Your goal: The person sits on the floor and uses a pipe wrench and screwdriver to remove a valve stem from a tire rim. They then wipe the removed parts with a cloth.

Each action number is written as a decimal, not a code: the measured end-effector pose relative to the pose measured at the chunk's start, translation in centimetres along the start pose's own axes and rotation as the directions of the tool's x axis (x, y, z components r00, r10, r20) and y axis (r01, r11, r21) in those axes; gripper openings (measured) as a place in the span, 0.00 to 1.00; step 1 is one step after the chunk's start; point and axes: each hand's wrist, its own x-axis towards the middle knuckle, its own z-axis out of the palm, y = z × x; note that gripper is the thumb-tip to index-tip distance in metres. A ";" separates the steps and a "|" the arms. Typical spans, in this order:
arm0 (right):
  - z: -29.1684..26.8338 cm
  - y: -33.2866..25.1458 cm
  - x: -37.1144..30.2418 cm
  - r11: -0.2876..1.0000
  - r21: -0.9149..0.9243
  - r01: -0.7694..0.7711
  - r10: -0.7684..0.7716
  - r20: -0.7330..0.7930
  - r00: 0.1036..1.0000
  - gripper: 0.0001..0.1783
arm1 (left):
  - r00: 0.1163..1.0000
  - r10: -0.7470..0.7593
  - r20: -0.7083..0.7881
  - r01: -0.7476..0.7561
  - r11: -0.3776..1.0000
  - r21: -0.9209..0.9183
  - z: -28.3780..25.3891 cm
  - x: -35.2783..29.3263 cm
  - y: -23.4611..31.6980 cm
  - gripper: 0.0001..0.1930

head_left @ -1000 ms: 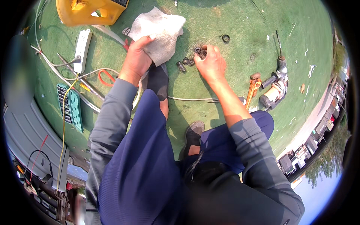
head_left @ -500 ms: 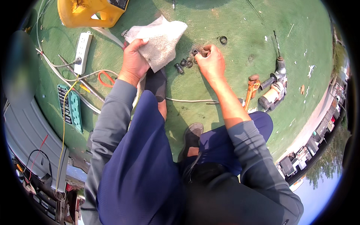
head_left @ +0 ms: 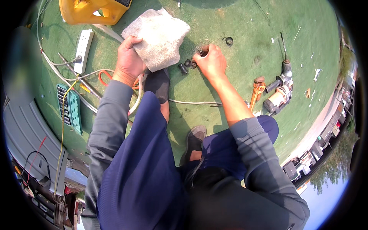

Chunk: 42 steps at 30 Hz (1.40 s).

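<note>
My left hand [head_left: 130, 59] is closed on a white terry cloth [head_left: 161, 36], the thumb lying on top of its edge. The cloth hangs flat and spread out above the green floor. My right hand [head_left: 211, 62] reaches down to a group of small dark parts, its fingers drawn together in a pinch. A dark bit shows between thumb and fingertips, but most of it is hidden. Beside these fingers lie small black rings [head_left: 188, 63] and a short dark cylindrical fitting [head_left: 183, 69]. A larger black ring [head_left: 229, 41] lies apart, beyond my right hand.
To the right lie a power drill [head_left: 281, 90] with a long bit and an orange pipe wrench [head_left: 257, 90]. On the left are a white power strip [head_left: 83, 51], cables, a green socket set [head_left: 71, 109] and orange-handled scissors [head_left: 102, 78]. A yellow jug [head_left: 90, 11] stands far left.
The cloth has been turned and spread wider toward the camera, shifting slightly left with my left hand. My right fingers have closed over the ring that showed beside them.
</note>
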 end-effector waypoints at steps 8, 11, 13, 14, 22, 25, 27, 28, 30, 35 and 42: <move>-0.4 0.4 -0.9 0.993 -0.109 0.039 -0.044 -0.044 0.998 0.29 | 1.000 0.000 -0.024 0.001 1.000 0.023 -1.2 0.7 -1.5 0.31; -0.3 0.1 -0.6 0.985 -0.158 0.064 -0.064 0.002 0.998 0.30 | 0.999 -0.023 -0.047 0.027 0.995 0.091 -1.1 1.0 -1.9 0.32; -0.1 0.1 -0.2 0.985 -0.162 0.051 -0.052 -0.002 0.999 0.30 | 0.998 -0.063 -0.029 0.065 0.993 0.101 -0.9 0.8 -2.2 0.31; -0.1 0.0 -0.1 0.985 -0.165 0.049 -0.050 -0.004 0.999 0.29 | 0.997 -0.079 -0.019 0.080 0.991 0.105 -0.8 0.7 -2.2 0.31; -2.6 -4.5 -2.5 0.977 0.106 0.184 -0.170 -0.130 0.977 0.26 | 0.993 -0.108 0.041 0.106 0.993 0.053 -1.2 2.0 -4.3 0.31; -3.6 -6.2 -4.1 0.942 0.262 0.211 -0.177 -0.149 0.973 0.28 | 0.990 -0.120 0.072 0.124 0.991 -0.057 -1.2 2.5 -4.5 0.31; -3.6 -3.2 -3.9 0.949 0.312 0.051 0.000 -0.160 0.987 0.29 | 0.992 -0.112 0.056 0.116 0.990 -0.075 -1.4 2.6 -4.1 0.30; -3.1 -1.2 -3.8 0.941 0.337 -0.031 0.089 -0.159 0.983 0.29 | 0.993 -0.109 0.045 0.112 0.990 -0.087 -1.5 2.6 -4.1 0.30; -1.1 3.2 -4.4 0.984 0.166 -0.062 0.094 -0.195 0.976 0.31 | 0.994 -0.108 0.034 0.111 0.988 -0.107 -1.4 2.4 -4.0 0.31; -0.9 3.6 -4.4 0.994 -0.003 -0.109 0.107 -0.153 0.982 0.35 | 0.997 -0.044 0.057 0.051 0.989 -0.139 -0.8 2.4 -3.6 0.34; -0.3 2.9 -2.2 0.991 -0.053 -0.120 0.111 -0.159 0.981 0.28 | 1.000 0.010 -0.016 -0.011 0.997 -0.072 1.0 1.0 -3.3 0.46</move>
